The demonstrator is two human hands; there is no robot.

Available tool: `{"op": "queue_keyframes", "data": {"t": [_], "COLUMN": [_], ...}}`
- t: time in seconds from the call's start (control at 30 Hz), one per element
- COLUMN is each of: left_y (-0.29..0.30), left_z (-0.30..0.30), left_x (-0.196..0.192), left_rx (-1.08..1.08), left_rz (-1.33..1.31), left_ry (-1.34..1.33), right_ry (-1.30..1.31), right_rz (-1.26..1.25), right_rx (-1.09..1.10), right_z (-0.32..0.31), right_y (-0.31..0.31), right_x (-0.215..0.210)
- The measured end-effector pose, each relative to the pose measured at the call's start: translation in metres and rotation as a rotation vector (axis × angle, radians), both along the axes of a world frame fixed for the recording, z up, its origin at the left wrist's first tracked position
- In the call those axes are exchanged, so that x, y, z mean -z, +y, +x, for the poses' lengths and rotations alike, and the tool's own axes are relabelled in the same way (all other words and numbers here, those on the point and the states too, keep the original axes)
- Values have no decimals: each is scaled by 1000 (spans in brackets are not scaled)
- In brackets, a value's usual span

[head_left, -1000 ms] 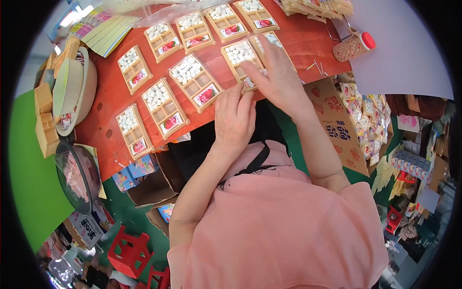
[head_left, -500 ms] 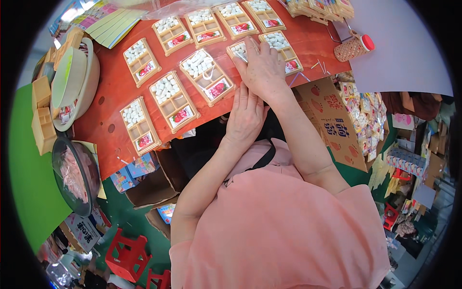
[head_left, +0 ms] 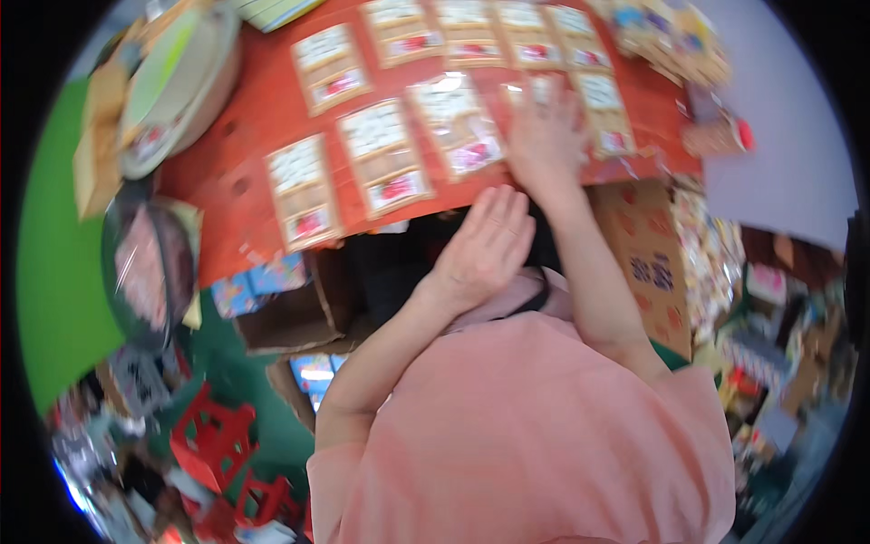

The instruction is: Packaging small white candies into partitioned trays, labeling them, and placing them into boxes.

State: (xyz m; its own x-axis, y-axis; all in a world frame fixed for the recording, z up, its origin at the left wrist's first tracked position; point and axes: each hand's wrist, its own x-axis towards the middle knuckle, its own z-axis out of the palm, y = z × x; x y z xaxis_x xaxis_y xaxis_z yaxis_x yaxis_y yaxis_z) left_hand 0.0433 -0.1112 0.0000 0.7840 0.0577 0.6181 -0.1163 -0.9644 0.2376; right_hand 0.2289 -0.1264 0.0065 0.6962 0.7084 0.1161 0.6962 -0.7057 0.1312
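Note:
My right hand (head_left: 547, 140) lies over a small compartment tray at the table's near edge, its fingers stretched out and blurred by motion. That tray is mostly hidden under the hand. Below and left of it, my left hand (head_left: 485, 238) is held flat at the table edge, fingers extended, holding nothing. Just left of my right hand is a pale tray (head_left: 458, 127) with white pieces, a strawberry-picture card and a shiny glare. Right of the hand stands another filled tray (head_left: 605, 113). More such trays (head_left: 385, 154) sit in rows to the left and behind.
The red table (head_left: 245, 136) carries bowls (head_left: 195, 109) at left and a red-lidded jar (head_left: 720, 138) at right, near stacked trays (head_left: 666, 41). A dark basin (head_left: 149, 263) stands at the left edge. Below are a printed carton (head_left: 643, 263) and red stools (head_left: 213, 440).
The whole view has shifted, and the table sits higher in the picture. My left hand has drawn back from my right, which stays over the same tray.

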Motion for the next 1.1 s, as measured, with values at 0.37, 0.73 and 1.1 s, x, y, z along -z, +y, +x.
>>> {"op": "queue_keyframes", "data": {"t": [0.37, 0.73, 1.1], "left_y": [144, 237, 125], "left_z": [-155, -217, -64], "left_x": [-18, -96, -148], "left_rx": [-1130, -1236, -413], "left_rz": [127, -99, -1099], "left_ry": [-162, -415, -817], "right_ry": [-146, 41, 922], "right_rz": [212, 397, 834], "right_rx": [-162, -296, -461], "right_z": [22, 21, -1], "right_y": [-12, -17, -37], "right_x": [22, 2, -77]}}
